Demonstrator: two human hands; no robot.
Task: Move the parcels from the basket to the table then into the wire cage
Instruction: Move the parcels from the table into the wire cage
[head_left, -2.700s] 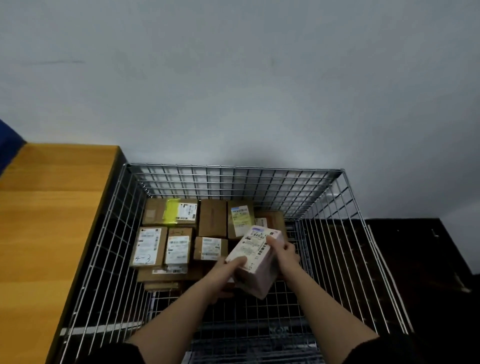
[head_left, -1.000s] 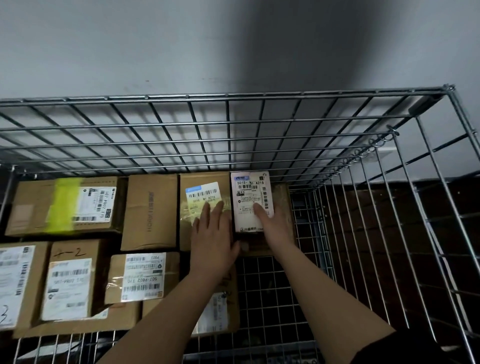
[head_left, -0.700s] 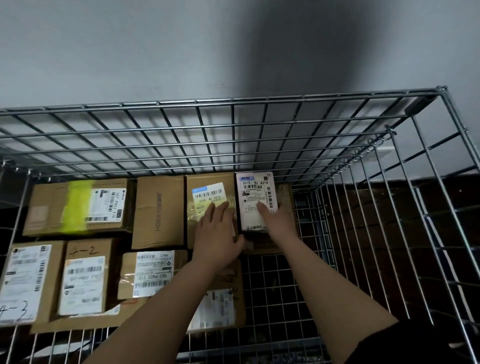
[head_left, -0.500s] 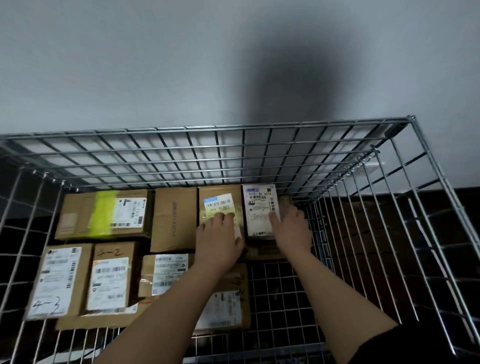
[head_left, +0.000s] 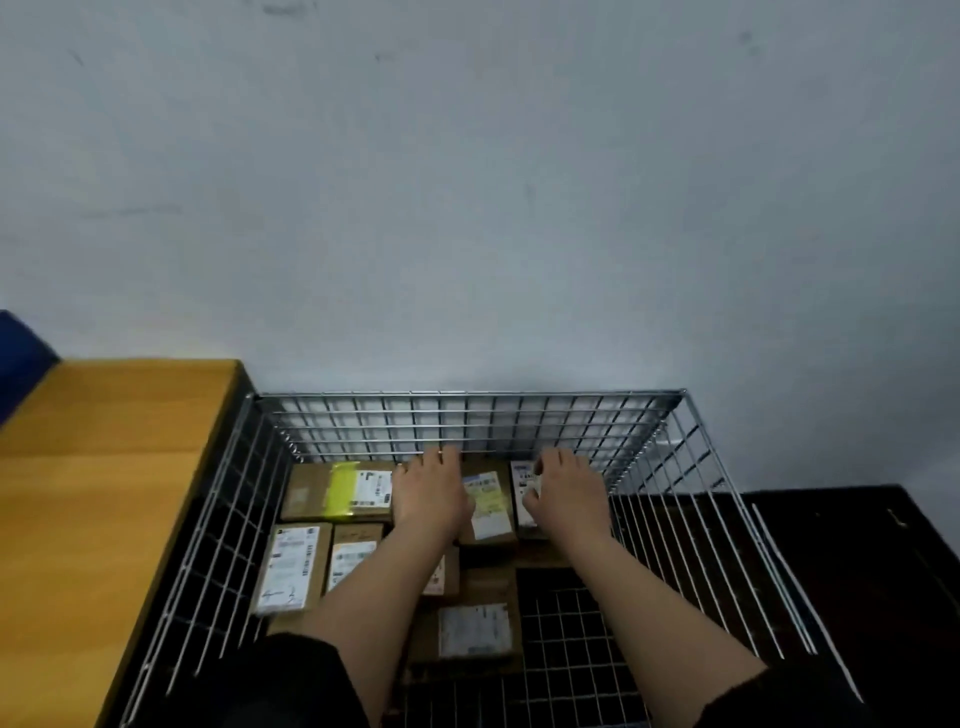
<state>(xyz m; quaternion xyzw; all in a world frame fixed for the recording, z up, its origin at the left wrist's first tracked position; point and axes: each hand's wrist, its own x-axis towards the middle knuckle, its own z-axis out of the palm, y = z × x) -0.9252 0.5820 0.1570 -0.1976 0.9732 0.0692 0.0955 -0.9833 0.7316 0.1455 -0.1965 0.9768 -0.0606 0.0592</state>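
Both of your hands have lifted off the white-labelled parcel since half a second ago, and your view has pulled back and up so the whole silver wire cage (head_left: 675, 467) now sits low in the frame against the pale grey wall (head_left: 467, 182). Your left hand (head_left: 431, 493) hangs over the back row of boxes with fingers spread and relaxed, grasping nothing. Your right hand (head_left: 569, 496) is likewise loose and released, hovering just right of the small white parcel with the printed label (head_left: 522, 491), which lies at the right end of the back row, close to the cage's far mesh. Just left of it lies a brown cardboard box with a yellowish label (head_left: 491, 506), partly hidden by your left hand. Further left lies a brown box with a bright yellow tape band (head_left: 343, 491). Nearer you lie two brown boxes with white shipping labels (head_left: 291, 566), side by side, and another labelled brown box (head_left: 472, 631) between your forearms. An orange-brown wooden surface (head_left: 104, 493) adjoins the cage's left side.
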